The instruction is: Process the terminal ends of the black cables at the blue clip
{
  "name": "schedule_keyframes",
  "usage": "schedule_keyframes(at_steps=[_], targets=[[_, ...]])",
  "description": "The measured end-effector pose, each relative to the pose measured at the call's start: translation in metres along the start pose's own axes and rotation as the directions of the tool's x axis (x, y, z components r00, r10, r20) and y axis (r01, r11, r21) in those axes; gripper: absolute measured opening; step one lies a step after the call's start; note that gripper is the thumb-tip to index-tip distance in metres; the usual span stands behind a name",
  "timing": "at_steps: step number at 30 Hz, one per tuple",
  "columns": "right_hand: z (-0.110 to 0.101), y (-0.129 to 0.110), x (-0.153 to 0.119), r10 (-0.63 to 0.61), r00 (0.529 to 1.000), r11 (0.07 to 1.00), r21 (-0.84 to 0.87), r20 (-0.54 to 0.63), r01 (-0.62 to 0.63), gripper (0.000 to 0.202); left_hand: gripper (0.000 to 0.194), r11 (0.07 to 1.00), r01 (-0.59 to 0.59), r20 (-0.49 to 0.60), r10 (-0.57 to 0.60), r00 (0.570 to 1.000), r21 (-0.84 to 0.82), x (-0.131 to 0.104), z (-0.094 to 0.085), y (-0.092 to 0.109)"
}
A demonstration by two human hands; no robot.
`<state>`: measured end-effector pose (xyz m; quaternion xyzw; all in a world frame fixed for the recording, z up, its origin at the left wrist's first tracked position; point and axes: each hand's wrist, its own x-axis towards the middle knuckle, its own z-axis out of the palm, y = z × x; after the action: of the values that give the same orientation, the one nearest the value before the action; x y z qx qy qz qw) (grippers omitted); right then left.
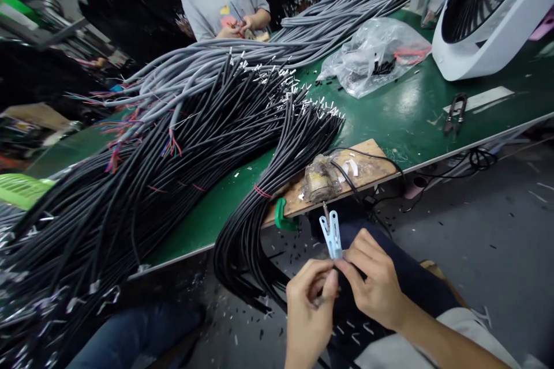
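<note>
My left hand point(312, 300) is closed in a pinch, thumb against the fingers. My right hand point(375, 279) is also pinched, its fingertips meeting those of my left hand. What lies between the fingertips is too small and covered to make out. Just above them is a light blue clothespin point(331, 235), its narrow end touching or nearly touching my fingers. A thin metal rod point(325, 209) reaches toward the clothespin's spread ends from a lump wrapped in clear plastic point(319, 179). That lump sits on a wooden board point(367, 155) at the table edge.
Black cables point(242, 121), one bundle hanging over the edge, and grey cables point(242, 52) cover the green table point(407, 109). A green clamp point(283, 216), plastic bag point(367, 57), snips point(456, 112) and white fan point(485, 52) are around. A person point(225, 6) works opposite.
</note>
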<state>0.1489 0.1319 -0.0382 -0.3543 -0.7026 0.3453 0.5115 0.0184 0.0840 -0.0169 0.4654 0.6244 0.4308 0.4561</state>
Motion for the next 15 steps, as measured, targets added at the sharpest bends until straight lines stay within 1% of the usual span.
schedule_keyframes(at_steps=[1, 2, 3, 4, 5, 6, 7, 8, 9, 10, 11, 12, 13, 14, 15], targets=[[0.003, 0.001, -0.002, 0.028, 0.998, 0.999, 0.043, -0.06, -0.026, 0.022, 0.018, 0.999, -0.018, -0.021, 0.019, 1.0, 0.043, -0.001, 0.001, 0.001], [0.006, 0.001, -0.004, 0.1, 0.99, 0.987, 0.137, -0.098, -0.086, 0.02, 0.016, 0.997, -0.031, -0.044, 0.034, 0.998, 0.071, -0.002, 0.003, 0.001], [0.01, 0.0, -0.006, 0.216, 0.971, 0.942, 0.283, -0.101, -0.18, 0.019, 0.016, 0.996, -0.042, -0.063, 0.047, 0.997, 0.084, -0.003, 0.004, 0.001], [0.013, 0.0, -0.007, 0.353, 0.934, 0.837, 0.462, -0.047, -0.293, 0.019, 0.016, 0.995, -0.05, -0.078, 0.057, 0.995, 0.085, -0.003, 0.005, 0.0], [0.016, 0.0, -0.008, 0.474, 0.878, 0.664, 0.631, 0.06, -0.402, 0.02, 0.017, 0.995, -0.059, -0.086, 0.066, 0.994, 0.082, -0.003, 0.006, 0.0], [0.019, -0.001, -0.008, 0.553, 0.811, 0.452, 0.749, 0.192, -0.485, 0.021, 0.019, 0.994, -0.068, -0.083, 0.075, 0.994, 0.086, -0.002, 0.005, -0.001], [0.021, -0.001, -0.008, 0.586, 0.748, 0.25, 0.809, 0.311, -0.532, 0.021, 0.02, 0.992, -0.079, -0.073, 0.087, 0.994, 0.103, -0.002, 0.005, -0.002], [0.022, -0.001, -0.007, 0.593, 0.701, 0.096, 0.829, 0.397, -0.551, 0.021, 0.022, 0.987, -0.092, -0.059, 0.1, 0.993, 0.131, -0.002, 0.004, -0.002], [0.022, -0.001, -0.007, 0.59, 0.674, 0.005, 0.832, 0.445, -0.554, 0.02, 0.025, 0.981, -0.104, -0.048, 0.113, 0.992, 0.163, -0.001, 0.003, -0.002], [0.022, 0.0, -0.006, 0.586, 0.664, -0.031, 0.832, 0.464, -0.554, 0.02, 0.027, 0.975, -0.111, -0.038, 0.12, 0.992, 0.192, -0.001, 0.002, -0.001], [0.02, 0.001, -0.005, 0.584, 0.668, -0.03, 0.835, 0.461, -0.55, 0.021, 0.029, 0.972, -0.11, -0.029, 0.118, 0.993, 0.209, -0.001, 0.001, 0.0], [0.018, 0.002, -0.004, 0.58, 0.681, -0.006, 0.838, 0.447, -0.545, 0.022, 0.032, 0.972, -0.103, -0.021, 0.11, 0.994, 0.21, 0.0, 0.001, 0.001], [0.015, 0.003, -0.003, 0.568, 0.701, 0.034, 0.839, 0.431, -0.543, 0.022, 0.034, 0.976, -0.092, -0.012, 0.096, 0.995, 0.198, 0.0, 0.001, 0.003], [0.011, 0.004, -0.002, 0.548, 0.727, 0.093, 0.834, 0.414, -0.544, 0.021, 0.036, 0.981, -0.08, 0.001, 0.081, 0.997, 0.178, 0.0, 0.001, 0.005], [0.007, 0.006, -0.001, 0.517, 0.756, 0.171, 0.817, 0.402, -0.551, 0.02, 0.039, 0.985, -0.068, 0.012, 0.067, 0.998, 0.157, 0.0, 0.001, 0.006]])
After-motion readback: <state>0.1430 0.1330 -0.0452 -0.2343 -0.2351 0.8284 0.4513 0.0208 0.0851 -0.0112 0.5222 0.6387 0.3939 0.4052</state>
